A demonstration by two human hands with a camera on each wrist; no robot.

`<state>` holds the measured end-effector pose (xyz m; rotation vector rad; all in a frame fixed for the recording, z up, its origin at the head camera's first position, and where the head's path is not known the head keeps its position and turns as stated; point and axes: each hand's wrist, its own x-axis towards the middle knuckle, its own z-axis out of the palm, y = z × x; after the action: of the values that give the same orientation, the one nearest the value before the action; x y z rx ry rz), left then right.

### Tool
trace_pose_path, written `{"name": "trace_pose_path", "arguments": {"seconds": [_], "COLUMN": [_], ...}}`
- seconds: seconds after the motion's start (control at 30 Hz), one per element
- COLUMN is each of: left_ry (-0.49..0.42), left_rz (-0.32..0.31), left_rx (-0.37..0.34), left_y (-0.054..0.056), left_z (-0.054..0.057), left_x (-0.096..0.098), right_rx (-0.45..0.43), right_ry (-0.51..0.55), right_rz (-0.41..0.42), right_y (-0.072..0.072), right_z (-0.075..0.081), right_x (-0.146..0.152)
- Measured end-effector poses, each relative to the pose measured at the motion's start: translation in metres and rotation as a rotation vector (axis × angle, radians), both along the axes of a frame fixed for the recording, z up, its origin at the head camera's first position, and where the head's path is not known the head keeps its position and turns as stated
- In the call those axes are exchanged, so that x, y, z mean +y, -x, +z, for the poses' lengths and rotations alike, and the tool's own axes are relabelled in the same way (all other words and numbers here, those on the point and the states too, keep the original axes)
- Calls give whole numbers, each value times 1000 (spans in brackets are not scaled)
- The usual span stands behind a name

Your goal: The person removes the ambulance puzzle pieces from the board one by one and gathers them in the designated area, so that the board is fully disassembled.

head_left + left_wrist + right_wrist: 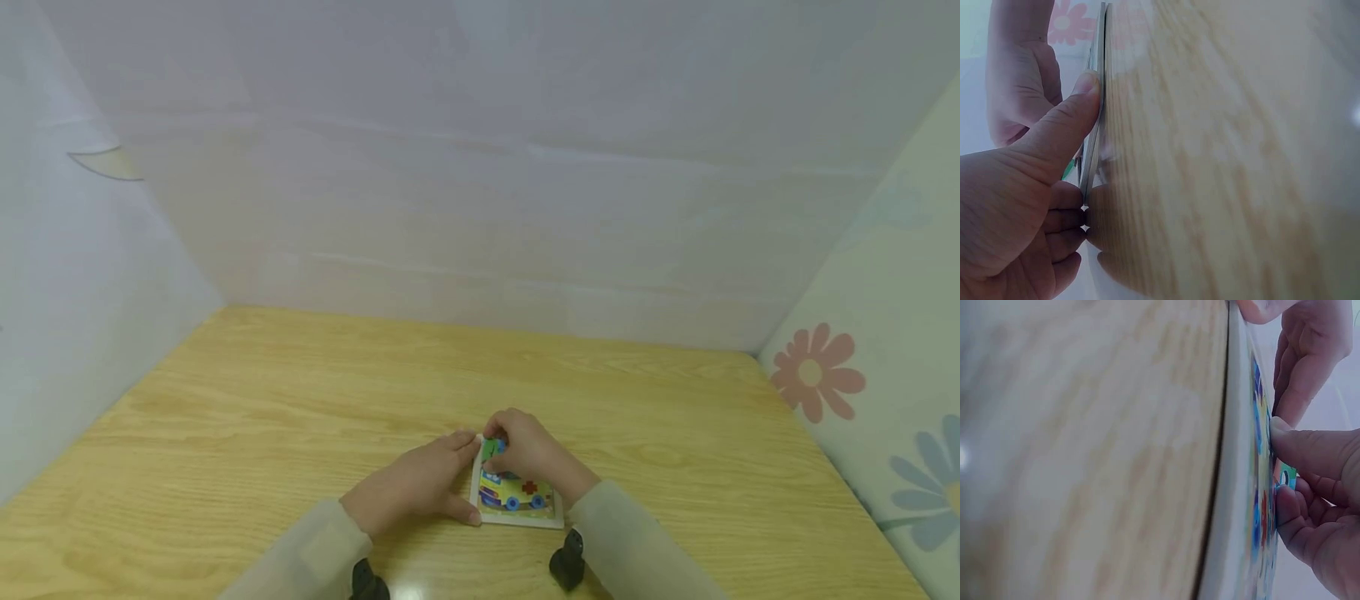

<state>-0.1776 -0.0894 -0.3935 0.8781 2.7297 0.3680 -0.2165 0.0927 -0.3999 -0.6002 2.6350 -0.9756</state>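
A small jigsaw puzzle board (522, 520) with a pale frame lies flat on the table, showing a yellow ambulance with blue wheels and a red cross. My left hand (420, 479) holds its left side, the thumb on the near corner and the fingers at the far corner. Over the board's upper part, my right hand (528, 446) pinches a puzzle piece (1286, 475) with green and blue on it. That piece stands tilted up from the picture in the right wrist view, partly hidden by the fingers.
The wooden table (300, 392) spreads out around the board. A pale sheet wall (480, 217) rises behind it, and a flower-printed wall (847, 450) stands at the right. Dark wrist cameras (567, 562) sit by both sleeves.
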Motion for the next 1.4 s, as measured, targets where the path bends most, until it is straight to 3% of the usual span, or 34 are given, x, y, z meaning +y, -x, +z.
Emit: {"name": "trace_pose_path", "arguments": {"seconds": [0.53, 0.8, 0.93, 1.1, 1.4], "left_ry": [-4, -3, -3, 10, 7], "left_rz": [2, 5, -1, -3, 13], "left_rx": [-17, -14, -5, 6, -4], "left_y": [0, 1, 1, 0, 0], "left_z": [0, -1, -1, 0, 0], "left_x": [-1, -2, -1, 0, 1], "right_rx": [54, 66, 33, -68, -182], "right_ry": [100, 159, 232, 403, 571], "right_rz": [-8, -57, -102, -171, -289], "right_y": [-6, -13, -12, -10, -13], "right_z": [-10, -11, -16, -19, -10], "right_x": [2, 1, 4, 7, 7]}}
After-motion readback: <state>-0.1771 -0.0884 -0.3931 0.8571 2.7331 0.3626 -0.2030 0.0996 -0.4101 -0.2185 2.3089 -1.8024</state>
